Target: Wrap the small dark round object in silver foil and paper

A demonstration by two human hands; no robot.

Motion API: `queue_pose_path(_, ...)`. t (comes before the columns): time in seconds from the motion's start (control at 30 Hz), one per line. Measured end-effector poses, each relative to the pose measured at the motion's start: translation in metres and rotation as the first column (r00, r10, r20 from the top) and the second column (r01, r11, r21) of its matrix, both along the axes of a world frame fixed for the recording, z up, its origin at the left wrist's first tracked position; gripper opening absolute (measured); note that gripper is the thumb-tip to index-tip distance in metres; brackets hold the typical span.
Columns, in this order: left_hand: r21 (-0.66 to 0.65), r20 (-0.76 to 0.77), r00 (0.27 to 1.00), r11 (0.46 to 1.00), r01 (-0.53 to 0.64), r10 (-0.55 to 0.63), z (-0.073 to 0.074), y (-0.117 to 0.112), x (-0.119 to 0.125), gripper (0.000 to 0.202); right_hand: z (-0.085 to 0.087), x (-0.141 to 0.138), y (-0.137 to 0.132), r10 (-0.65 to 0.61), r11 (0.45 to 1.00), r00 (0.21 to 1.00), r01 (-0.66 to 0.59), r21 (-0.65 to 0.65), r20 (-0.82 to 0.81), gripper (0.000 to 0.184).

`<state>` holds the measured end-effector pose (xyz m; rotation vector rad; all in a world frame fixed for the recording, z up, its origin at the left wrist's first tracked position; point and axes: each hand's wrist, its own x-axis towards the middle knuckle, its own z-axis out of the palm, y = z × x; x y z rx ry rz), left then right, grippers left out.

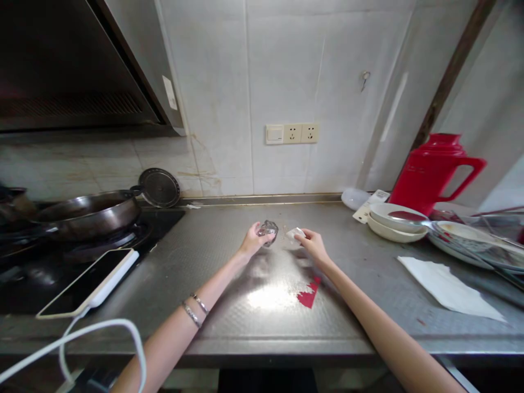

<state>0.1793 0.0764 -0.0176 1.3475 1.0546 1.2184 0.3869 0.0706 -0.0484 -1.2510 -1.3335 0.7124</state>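
Both my arms reach out over a steel counter (229, 284). My left hand (252, 240) is closed on a crumpled piece of clear shiny wrapping (269, 231), held just above the counter. Beside it, my right hand (311, 243) pinches a small white piece (295, 234), too small to name. The two hands are a short gap apart near the middle of the counter. Two thin bracelets (195, 309) sit on my left wrist.
A red scrap (309, 295) lies on the counter near my right forearm. Left: a pan (85, 214) on the stove, a phone (92, 283) with a white cable. Right: stacked bowls (395, 221), plates, a white paper sheet (448, 287), a red jug (434, 170).
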Motion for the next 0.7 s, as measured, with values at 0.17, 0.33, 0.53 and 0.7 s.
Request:
queue_pose_path(0.17, 0.035, 0.059, 0.989, 0.990, 0.135, -0.137, -0.009, -0.013, -0.006, 0.064, 0.010, -0.007, -0.008, -0.019, 0.998, 0.999, 0.022, 0.060, -0.044, 0.044)
queue_pose_path(0.33, 0.139, 0.050, 0.979, 0.972, 0.191, -0.199, -0.011, -0.022, 0.000, 0.078, 0.016, -0.023, -0.019, 0.061, 0.992, 0.990, -0.046, 0.115, -0.125, 0.052)
queue_pose_path(0.53, 0.256, -0.007, 0.977, 0.944, 0.208, -0.214, -0.013, -0.021, 0.000, 0.084, 0.023, -0.042, -0.032, 0.200, 0.980, 0.919, -0.185, 0.078, -0.339, 0.053)
queue_pose_path(0.7, 0.285, -0.059, 0.976, 0.934, 0.217, -0.209, -0.024, -0.013, -0.004, 0.085, 0.029, -0.053, -0.043, 0.229, 0.972, 0.899, -0.192, 0.133, -0.373, 0.049)
